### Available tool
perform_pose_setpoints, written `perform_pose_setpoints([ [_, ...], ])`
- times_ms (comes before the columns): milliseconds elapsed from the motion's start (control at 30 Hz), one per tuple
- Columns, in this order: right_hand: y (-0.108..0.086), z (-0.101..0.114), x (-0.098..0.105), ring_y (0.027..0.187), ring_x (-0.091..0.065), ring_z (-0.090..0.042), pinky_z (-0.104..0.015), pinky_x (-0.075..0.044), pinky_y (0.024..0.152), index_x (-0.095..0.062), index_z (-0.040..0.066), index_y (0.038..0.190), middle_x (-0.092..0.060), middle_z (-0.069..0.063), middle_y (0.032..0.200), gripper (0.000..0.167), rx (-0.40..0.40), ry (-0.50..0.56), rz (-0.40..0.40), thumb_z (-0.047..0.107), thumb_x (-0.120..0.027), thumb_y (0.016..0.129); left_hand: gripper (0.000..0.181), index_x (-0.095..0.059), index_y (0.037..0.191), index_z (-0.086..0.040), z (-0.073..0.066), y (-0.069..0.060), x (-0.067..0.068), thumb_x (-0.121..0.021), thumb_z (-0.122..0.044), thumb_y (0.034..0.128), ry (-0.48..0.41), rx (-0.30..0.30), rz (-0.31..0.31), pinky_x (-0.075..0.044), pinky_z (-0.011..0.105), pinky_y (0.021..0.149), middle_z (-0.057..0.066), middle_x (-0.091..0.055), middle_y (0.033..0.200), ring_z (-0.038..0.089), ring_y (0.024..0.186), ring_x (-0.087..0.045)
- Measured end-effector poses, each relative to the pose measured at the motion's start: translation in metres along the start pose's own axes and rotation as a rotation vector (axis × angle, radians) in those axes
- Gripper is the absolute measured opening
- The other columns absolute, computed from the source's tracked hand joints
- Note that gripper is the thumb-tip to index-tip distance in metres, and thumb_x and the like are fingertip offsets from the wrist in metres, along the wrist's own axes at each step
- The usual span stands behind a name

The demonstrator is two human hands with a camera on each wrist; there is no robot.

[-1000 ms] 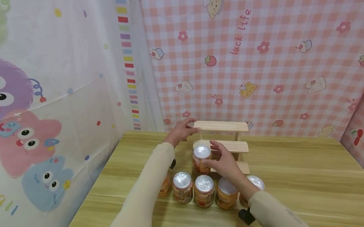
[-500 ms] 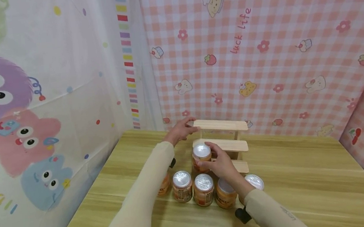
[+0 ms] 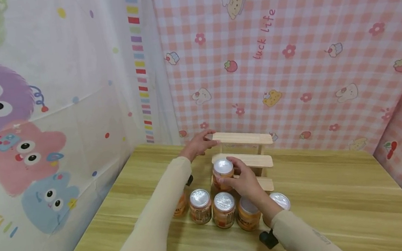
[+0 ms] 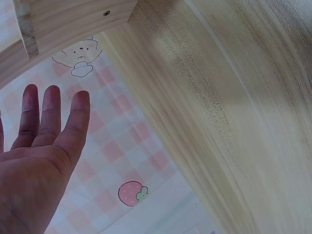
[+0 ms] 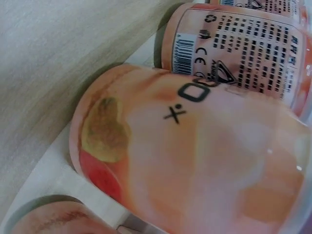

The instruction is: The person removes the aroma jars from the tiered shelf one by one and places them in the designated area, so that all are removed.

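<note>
In the head view, my left hand (image 3: 200, 143) pinches the left end of the top board of a three-tier wooden shelf (image 3: 240, 137) between thumb and forefinger. Three of its other fingers (image 4: 50, 114) stretch out straight in the left wrist view. My right hand (image 3: 242, 180) grips an orange-labelled can (image 3: 222, 176) with a silver lid, thumb on the near side and fingers at the far side. This can is upright at the left end of the shelf's lowest board; its base is hidden. No right-hand fingers show in the right wrist view.
Several similar cans, among them one with a label full of print (image 3: 200, 207) and one in the middle (image 3: 224, 211), stand in a row before the shelf. Another can (image 3: 280, 201) is partly behind my right wrist. The wooden table (image 3: 341, 204) meets a pink checked cloth (image 3: 291, 79).
Between one second and half a second ago, my right fingers drew in against the can. The can stays almost in place, and my left hand keeps its hold on the shelf.
</note>
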State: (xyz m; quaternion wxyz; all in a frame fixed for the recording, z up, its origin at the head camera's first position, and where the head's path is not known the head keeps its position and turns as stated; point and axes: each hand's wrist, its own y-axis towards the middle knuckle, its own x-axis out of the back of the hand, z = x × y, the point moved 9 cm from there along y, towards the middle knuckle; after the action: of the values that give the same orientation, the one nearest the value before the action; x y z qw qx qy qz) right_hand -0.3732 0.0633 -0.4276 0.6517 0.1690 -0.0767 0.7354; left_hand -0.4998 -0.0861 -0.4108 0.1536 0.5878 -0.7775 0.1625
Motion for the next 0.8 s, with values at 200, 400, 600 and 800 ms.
perform_pose_setpoints([
  [200, -0.003, 0.011, 0.008, 0.117, -0.059, -0.034, -0.037, -0.055, 0.082, -0.048, 0.011, 0.144, -0.060, -0.018, 0.128, 0.071, 0.016, 0.088, 0.014, 0.009, -0.082, 0.082, 0.055, -0.049, 0.143, -0.021, -0.002, -0.001, 0.000, -0.069, -0.035, 0.0944, 0.011, -0.012, -0.003, -0.047, 0.055, 0.096, 0.016, -0.058, 0.128, 0.032, 0.117, -0.056],
  [400, -0.006, 0.019, 0.019, 0.118, -0.059, -0.033, -0.039, -0.054, 0.086, -0.048, 0.013, 0.144, -0.056, -0.016, 0.130, 0.072, 0.022, 0.110, 0.031, 0.016, -0.084, 0.082, 0.053, -0.049, 0.143, -0.021, -0.001, -0.001, -0.001, -0.069, -0.034, 0.0948, 0.007, -0.006, -0.006, -0.046, 0.057, 0.097, 0.017, -0.057, 0.129, 0.033, 0.117, -0.055],
  [600, -0.008, 0.025, 0.037, 0.119, -0.057, -0.034, -0.042, -0.054, 0.087, -0.047, 0.015, 0.145, -0.052, -0.013, 0.135, 0.074, 0.051, 0.055, 0.036, 0.021, -0.084, 0.082, 0.052, -0.051, 0.141, -0.021, 0.000, 0.001, 0.000, -0.070, -0.034, 0.0941, 0.006, -0.006, -0.021, -0.048, 0.056, 0.094, 0.017, -0.058, 0.127, 0.032, 0.114, -0.057],
  [800, -0.008, 0.031, 0.062, 0.122, -0.053, -0.035, -0.041, -0.054, 0.083, -0.049, 0.016, 0.143, -0.051, -0.014, 0.137, 0.072, 0.065, 0.010, 0.014, 0.024, -0.084, 0.081, 0.053, -0.049, 0.143, -0.022, 0.000, 0.001, 0.000, -0.069, -0.034, 0.0946, 0.013, -0.005, -0.013, -0.048, 0.056, 0.094, 0.018, -0.056, 0.130, 0.032, 0.117, -0.056],
])
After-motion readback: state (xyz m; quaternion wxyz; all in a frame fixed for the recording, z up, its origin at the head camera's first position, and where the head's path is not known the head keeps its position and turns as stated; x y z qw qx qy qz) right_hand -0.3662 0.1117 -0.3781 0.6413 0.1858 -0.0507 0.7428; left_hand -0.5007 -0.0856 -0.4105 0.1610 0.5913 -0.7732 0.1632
